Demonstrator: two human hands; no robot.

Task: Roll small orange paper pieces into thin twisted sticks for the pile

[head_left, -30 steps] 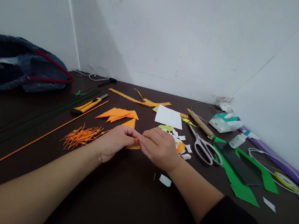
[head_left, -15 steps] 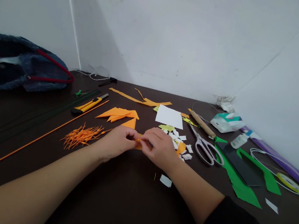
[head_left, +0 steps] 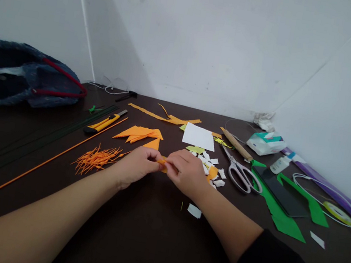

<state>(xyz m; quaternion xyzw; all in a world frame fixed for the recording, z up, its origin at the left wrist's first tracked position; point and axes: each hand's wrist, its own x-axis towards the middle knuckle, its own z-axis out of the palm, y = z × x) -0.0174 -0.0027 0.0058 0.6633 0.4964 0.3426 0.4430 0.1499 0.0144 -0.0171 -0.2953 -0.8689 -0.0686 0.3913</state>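
Between the fingertips of both hands is a small piece of orange crepe paper, mostly hidden by the fingers. My left hand pinches its left side and my right hand pinches its right side, with the fingertips nearly meeting. Left of my left hand lies a pile of thin twisted orange paper strands. Just beyond it are folded orange paper pieces. Torn white paper scraps lie beside my right hand, under a white paper square.
Scissors, a wooden stick, green paper, a dark phone-like slab, a glue bottle and tissues are on the right. A yellow cutter, a long orange stick and a denim bag are left.
Both hands stay almost in place, still pinching the orange paper. The fingers have shifted slightly, and a little more orange shows between them.
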